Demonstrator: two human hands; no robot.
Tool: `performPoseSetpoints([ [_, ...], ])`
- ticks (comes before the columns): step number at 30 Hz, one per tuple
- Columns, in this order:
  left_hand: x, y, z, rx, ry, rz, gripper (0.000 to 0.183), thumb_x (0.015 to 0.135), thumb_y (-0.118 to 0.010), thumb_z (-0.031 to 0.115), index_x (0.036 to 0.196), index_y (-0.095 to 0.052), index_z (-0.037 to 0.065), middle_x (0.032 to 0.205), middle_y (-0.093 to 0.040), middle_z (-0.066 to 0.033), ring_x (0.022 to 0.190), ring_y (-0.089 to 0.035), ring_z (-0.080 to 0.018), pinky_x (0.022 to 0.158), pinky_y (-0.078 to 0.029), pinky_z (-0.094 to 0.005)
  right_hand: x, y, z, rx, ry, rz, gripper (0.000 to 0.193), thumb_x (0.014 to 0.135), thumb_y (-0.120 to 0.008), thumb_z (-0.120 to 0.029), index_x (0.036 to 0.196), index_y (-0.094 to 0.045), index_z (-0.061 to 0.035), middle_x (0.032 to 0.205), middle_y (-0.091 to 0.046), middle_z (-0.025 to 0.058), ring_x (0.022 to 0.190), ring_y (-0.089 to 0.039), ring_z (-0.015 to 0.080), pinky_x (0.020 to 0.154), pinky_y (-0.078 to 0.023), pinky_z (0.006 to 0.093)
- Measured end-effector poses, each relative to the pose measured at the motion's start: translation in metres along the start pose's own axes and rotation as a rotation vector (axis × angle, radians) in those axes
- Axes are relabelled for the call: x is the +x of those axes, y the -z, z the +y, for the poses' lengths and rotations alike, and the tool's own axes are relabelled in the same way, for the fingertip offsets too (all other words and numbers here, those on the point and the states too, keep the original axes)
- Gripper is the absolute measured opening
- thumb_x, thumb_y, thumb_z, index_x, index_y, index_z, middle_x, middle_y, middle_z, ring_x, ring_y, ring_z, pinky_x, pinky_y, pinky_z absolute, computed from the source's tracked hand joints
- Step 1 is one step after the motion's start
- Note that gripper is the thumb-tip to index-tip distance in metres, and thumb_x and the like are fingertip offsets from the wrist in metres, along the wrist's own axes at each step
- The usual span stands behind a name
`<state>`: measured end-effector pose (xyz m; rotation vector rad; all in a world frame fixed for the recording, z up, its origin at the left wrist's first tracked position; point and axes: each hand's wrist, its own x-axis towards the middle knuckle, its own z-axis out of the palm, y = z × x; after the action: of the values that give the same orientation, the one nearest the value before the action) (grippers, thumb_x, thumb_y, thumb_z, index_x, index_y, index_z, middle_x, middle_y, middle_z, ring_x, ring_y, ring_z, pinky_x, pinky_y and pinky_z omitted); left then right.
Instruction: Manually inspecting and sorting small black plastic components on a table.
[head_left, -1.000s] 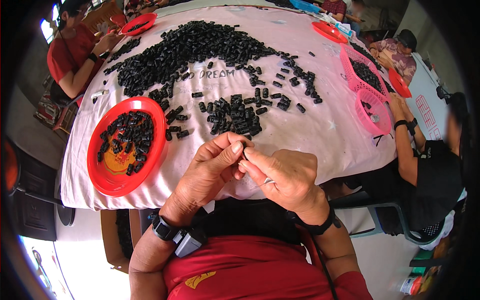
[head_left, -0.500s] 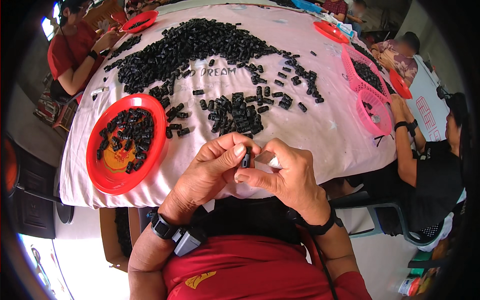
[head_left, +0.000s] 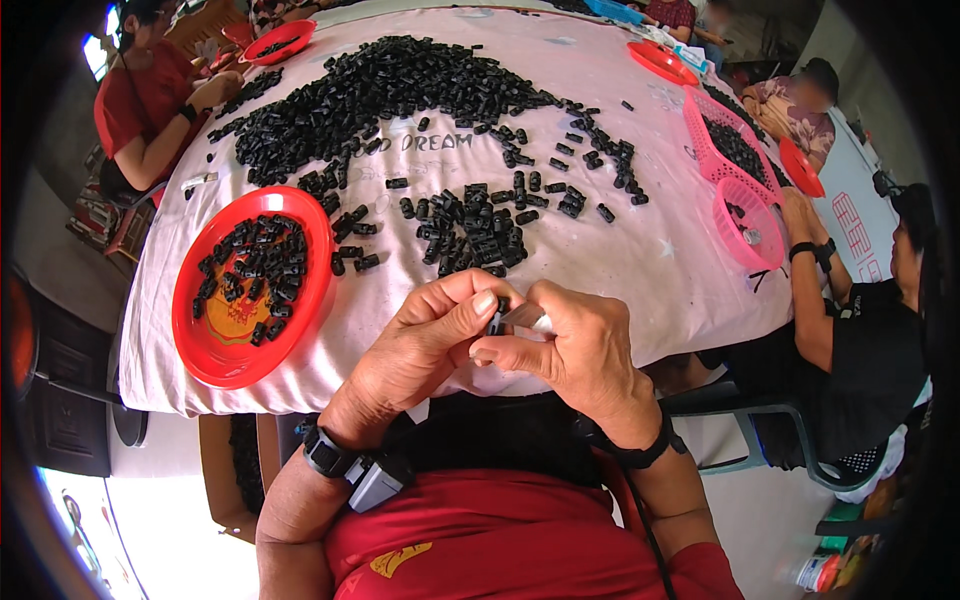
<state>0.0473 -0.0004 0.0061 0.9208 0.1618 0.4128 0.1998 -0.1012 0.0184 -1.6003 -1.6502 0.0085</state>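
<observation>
Between the thumb and fingers of my left hand is a small black plastic piece, held over the near edge of the table. My right hand pinches a small flat blade with a white wrapped grip. The blade's edge lies against the black piece, or very close to it; fingertips partly hide the contact. Just beyond my hands is a small heap of similar black pieces. At my left a round red plate holds more of them.
A large pile of black pieces covers the far middle of the cloth-covered table. On the right stand a pink basket and a round pink bowl. Co-workers sit around, one in black at the right and one in red at the left.
The blade in my right hand has moved slightly left, closer onto the black piece. The black piece has tilted a little in my left fingers. At far left, the co-worker's hands have shifted.
</observation>
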Motion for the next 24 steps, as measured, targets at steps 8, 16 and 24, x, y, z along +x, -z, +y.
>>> performPoseSetpoints([
  [8,0.004,0.012,0.004,-0.047,-0.076,0.066,0.026,0.098,-0.055,0.026,0.108,-0.059,0.003,0.088,-0.058,-0.0003,0.074,-0.053,-0.0095,0.069,-0.043,-0.0222,-0.003,0.000,0.000,0.158,-0.078,0.010,0.047,0.075,-0.078,-0.046,0.080,-0.061,-0.0016,0.058,-0.061,0.0114,0.051,-0.064,0.0233,0.045,-0.046,0.0311],
  [16,-0.019,0.104,0.066,-0.536,-0.377,0.270,0.028,0.100,-0.047,0.028,0.103,-0.056,0.002,0.085,-0.058,-0.0041,0.073,-0.054,-0.0134,0.067,-0.045,-0.0237,-0.002,0.001,0.005,0.147,-0.133,-0.028,0.040,0.082,-0.076,-0.035,0.074,-0.056,-0.0023,0.058,-0.063,0.0113,0.045,-0.061,0.0190,0.041,-0.043,0.0282],
  [24,-0.023,0.097,0.092,-0.522,-0.511,0.659,0.034,0.100,-0.047,0.022,0.117,-0.047,-0.007,0.095,-0.063,-0.0134,0.077,-0.060,-0.0203,0.067,-0.050,-0.0292,0.002,0.003,0.001,0.199,-0.138,0.016,0.034,0.084,-0.075,-0.028,0.073,-0.056,-0.0019,0.064,-0.067,0.0098,0.047,-0.061,0.0162,0.042,-0.043,0.0280],
])
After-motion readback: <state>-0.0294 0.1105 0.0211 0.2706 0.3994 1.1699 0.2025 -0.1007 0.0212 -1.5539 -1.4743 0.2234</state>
